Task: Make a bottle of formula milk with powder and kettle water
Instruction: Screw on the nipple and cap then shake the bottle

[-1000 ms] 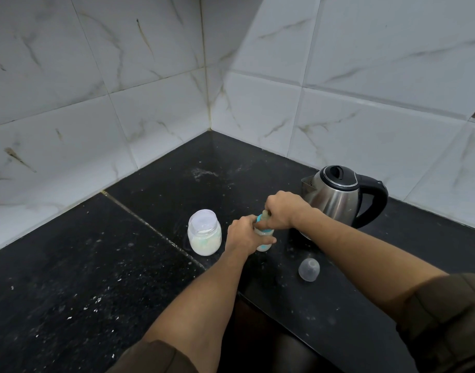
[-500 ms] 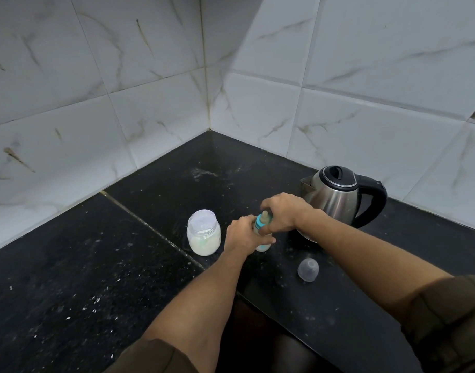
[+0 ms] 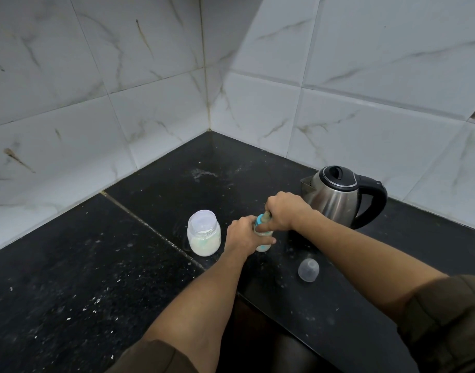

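Observation:
A small baby bottle (image 3: 263, 242) with a blue collar stands upright on the black counter (image 3: 96, 278). My left hand (image 3: 244, 234) wraps around its body. My right hand (image 3: 283, 211) grips the blue collar and teat at the top. Milky liquid shows in the lower part of the bottle. To the left stands an open clear jar of white powder (image 3: 204, 234). A steel kettle (image 3: 335, 196) with a black handle and shut lid sits just behind my right hand. The bottle's clear cap (image 3: 308, 270) rests on the counter to the right.
White marble-look tiled walls (image 3: 123, 103) meet in a corner behind the counter. The counter's front edge (image 3: 257, 300) runs diagonally below the bottle and cap. White specks dot the dark counter surface.
My right hand has turned slightly on the bottle's collar, its fingers shifting around the top. My left hand still holds the bottle in the same spot.

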`<state>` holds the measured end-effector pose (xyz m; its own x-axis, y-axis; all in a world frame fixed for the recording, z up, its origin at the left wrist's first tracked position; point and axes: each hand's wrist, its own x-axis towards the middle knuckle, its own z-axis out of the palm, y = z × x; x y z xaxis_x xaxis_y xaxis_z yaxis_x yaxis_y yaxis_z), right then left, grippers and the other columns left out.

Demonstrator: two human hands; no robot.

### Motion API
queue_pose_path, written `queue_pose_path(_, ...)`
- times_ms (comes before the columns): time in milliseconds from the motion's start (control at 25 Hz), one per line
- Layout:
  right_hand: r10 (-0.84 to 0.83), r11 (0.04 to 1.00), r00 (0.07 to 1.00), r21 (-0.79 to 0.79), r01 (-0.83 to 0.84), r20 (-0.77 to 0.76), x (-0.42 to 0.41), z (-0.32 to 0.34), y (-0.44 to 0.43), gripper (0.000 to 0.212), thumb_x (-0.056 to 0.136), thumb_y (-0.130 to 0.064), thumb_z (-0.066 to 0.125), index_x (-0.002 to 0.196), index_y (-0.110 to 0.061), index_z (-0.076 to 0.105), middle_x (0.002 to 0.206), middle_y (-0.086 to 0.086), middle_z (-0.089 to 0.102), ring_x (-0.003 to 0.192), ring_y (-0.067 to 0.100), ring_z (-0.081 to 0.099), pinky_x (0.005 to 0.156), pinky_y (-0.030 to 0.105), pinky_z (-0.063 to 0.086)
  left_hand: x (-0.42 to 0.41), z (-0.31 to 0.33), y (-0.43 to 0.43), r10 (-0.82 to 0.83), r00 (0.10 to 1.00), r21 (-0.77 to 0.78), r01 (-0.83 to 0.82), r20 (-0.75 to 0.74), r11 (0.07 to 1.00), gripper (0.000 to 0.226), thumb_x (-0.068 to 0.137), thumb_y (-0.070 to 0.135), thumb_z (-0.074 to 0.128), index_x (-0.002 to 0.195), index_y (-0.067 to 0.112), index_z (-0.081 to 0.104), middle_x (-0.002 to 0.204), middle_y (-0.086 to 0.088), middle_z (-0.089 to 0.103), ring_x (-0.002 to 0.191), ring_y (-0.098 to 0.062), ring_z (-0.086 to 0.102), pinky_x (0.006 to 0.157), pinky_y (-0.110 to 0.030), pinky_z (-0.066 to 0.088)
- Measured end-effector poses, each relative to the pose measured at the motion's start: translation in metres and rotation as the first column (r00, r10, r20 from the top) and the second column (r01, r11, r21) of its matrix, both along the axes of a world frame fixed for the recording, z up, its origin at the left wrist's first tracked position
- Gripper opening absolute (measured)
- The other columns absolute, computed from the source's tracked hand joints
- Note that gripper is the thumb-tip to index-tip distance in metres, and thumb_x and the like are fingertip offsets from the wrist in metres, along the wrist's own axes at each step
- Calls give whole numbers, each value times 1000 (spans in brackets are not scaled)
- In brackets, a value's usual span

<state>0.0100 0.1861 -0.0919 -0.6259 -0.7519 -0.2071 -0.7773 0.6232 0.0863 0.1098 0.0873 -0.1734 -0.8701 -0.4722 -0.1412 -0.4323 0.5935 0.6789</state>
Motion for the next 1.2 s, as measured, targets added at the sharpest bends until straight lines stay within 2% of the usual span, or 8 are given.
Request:
queue_pose_path(200, -2, 1000, 999, 24, 1, 52, 1, 2, -2, 55, 84, -67, 67, 104, -15, 70, 79, -3, 61, 78, 18, 65, 66, 32, 55, 0, -1, 0, -2, 1000, 4, 2, 1, 1000, 55, 71, 49, 91, 113, 20, 69, 105, 3, 76, 98, -14, 69, 95, -38, 56)
queue_pose_path(400, -78, 997, 997, 4, 78, 0, 5, 0, -5, 58, 87, -74, 58, 70, -19, 51, 73, -2, 58, 69, 17, 60, 61, 32, 51, 0, -3, 1, 9, 1000, -2, -9, -18, 1000, 57, 69, 49, 92, 114, 21, 71, 106, 6, 76, 99, -13, 69, 93, -35, 55)
queue_pose_path(560, -112, 993, 992, 30, 114, -65, 7, -2, -4, 65, 79, -84, 56, 75, -19, 53, 73, -1, 58, 72, 20, 63, 64, 33, 53, 0, -2, 1, 7, 1000, 15, -7, -14, 1000, 55, 68, 51, 91, 111, 22, 71, 102, 7, 76, 97, -11, 69, 89, -32, 55)
queue_pose_path(680, -91, 996, 994, 31, 89, 61, -3, 2, -2, 72, 67, -83, 68, 105, -23, 60, 93, -3, 67, 86, 21, 66, 74, 36, 57, 2, -3, 0, 10, 1000, 64, -9, -15, 998, 55, 64, 52, 92, 105, 22, 70, 95, 8, 75, 91, -11, 70, 89, -35, 57)
queue_pose_path(800, 14, 999, 980, 26, -19, 197, -12, -1, 1, 64, 70, -59, 80, 124, -31, 62, 107, -6, 70, 95, 18, 66, 85, 40, 60, 4, -7, -3, 17, 1000, 86, -15, -19, 996, 63, 60, 52, 94, 113, 24, 71, 100, 10, 76, 96, -9, 70, 93, -38, 57)
queue_pose_path(920, 24, 1000, 992, -18, -22, 125, -9, -2, 3, 36, 77, -57, 77, 94, -27, 67, 89, -4, 68, 85, 20, 66, 72, 36, 58, 4, -6, -2, 26, 1000, 79, -25, -7, 997, 58, 65, 45, 94, 114, 22, 72, 100, 8, 76, 97, -10, 70, 93, -36, 57)
queue_pose_path(1040, -53, 998, 999, 27, 53, 10, 0, -2, 1, 60, 79, -83, 60, 72, -23, 54, 73, -3, 60, 68, 17, 61, 57, 32, 47, 3, -3, -2, 24, 1000, 58, -25, 18, 998, 48, 68, 44, 92, 106, 21, 73, 91, 8, 73, 91, -13, 68, 87, -34, 56)
queue_pose_path(1200, -73, 997, 997, 36, 73, 13, 1, 2, -1, 73, 68, -92, 58, 88, -22, 59, 85, -2, 65, 79, 20, 65, 65, 34, 51, 2, -1, -3, 17, 999, 45, -19, 47, 999, 44, 68, 45, 91, 100, 23, 71, 90, 7, 72, 91, -15, 68, 81, -31, 52)
